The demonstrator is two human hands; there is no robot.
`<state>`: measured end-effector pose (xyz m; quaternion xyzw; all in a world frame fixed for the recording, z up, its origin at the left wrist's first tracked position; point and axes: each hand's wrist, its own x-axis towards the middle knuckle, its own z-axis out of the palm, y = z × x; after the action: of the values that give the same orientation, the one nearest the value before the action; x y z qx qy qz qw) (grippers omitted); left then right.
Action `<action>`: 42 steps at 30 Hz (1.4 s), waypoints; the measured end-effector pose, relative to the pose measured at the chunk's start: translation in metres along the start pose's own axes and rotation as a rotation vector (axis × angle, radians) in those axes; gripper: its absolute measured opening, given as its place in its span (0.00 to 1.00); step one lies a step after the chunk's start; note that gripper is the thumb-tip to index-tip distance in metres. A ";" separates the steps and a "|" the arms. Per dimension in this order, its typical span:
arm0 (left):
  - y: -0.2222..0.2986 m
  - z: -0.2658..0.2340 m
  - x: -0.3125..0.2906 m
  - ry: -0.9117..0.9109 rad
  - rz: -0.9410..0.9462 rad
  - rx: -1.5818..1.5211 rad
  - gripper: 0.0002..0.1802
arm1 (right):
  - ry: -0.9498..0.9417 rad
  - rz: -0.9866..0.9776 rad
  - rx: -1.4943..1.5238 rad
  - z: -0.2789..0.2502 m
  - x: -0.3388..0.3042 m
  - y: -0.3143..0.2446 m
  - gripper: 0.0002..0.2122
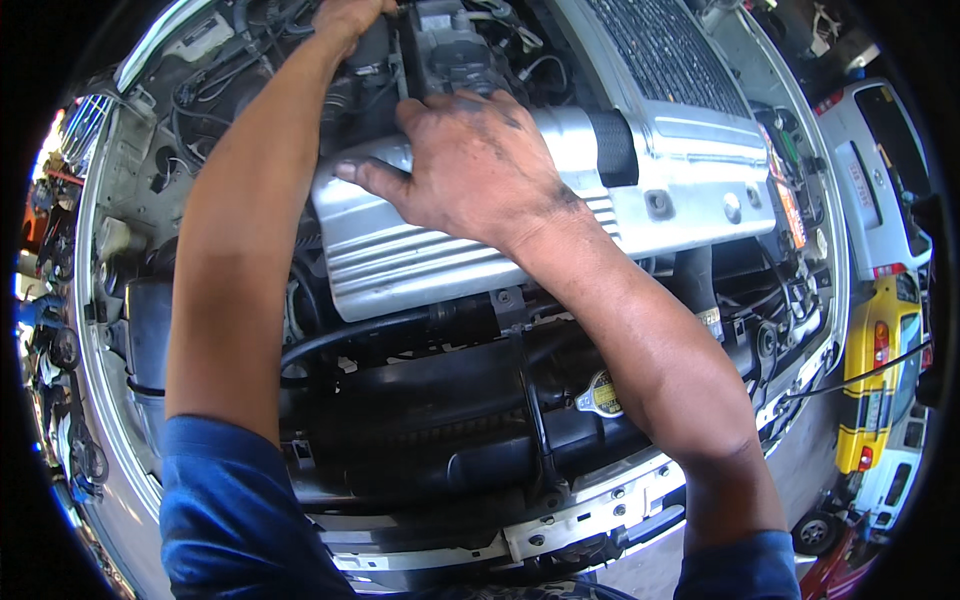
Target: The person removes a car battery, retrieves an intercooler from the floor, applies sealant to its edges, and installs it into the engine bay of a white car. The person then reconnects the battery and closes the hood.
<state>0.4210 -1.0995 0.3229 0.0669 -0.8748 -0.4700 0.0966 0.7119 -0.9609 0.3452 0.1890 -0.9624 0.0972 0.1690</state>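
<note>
Right hand (485,170) palm down, open, thumb spread, laid over the silver ribbed engine cover (400,268); fingertips partly hidden at its rear edge. Left arm (250,190) extended forward; left hand (345,22) cut off by the upper edge, grip cannot be told. Engine bay (122,195) contains the cover, centrally, and a yellow-labelled radiator cap (602,393) nearer the front.

Engine cover (400,275): silvery metal, smooth and glossy, ribbed
Finned panel (670,60): greyish metal, rough, finely ridged
Front panel (400,395): black plastic, smooth, softly shiny
Front bar (585,522): pale painted metal
Sleeve (225,500): blue cloth, matt, creased
Yellow car (858,415): glossy paint
</note>
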 end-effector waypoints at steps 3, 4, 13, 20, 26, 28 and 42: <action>-0.015 -0.004 0.013 0.030 0.134 0.038 0.35 | -0.116 0.015 0.008 -0.005 0.006 0.004 0.33; -0.021 -0.003 0.020 0.018 0.138 0.050 0.34 | -0.060 -0.020 0.025 -0.005 0.008 0.007 0.33; -0.027 -0.002 0.046 -0.112 0.102 0.019 0.36 | -0.010 0.017 -0.039 0.007 -0.005 -0.001 0.32; -0.009 -0.005 0.020 -0.114 0.119 0.182 0.35 | -0.216 -0.020 0.169 -0.009 0.029 0.018 0.21; -0.034 0.014 0.101 -0.211 0.492 0.534 0.28 | -0.103 -0.108 -0.071 0.051 0.149 0.031 0.18; -0.043 0.018 0.116 -0.150 0.422 0.434 0.27 | -0.077 -0.165 -0.239 0.058 0.182 0.045 0.17; 0.002 -0.014 0.010 -0.147 0.185 0.184 0.21 | -0.186 -0.183 -0.222 0.086 0.192 0.062 0.10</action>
<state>0.4148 -1.1111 0.3333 -0.0398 -0.9214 -0.3805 0.0688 0.4948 -0.9893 0.3277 0.2643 -0.9575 -0.0434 0.1074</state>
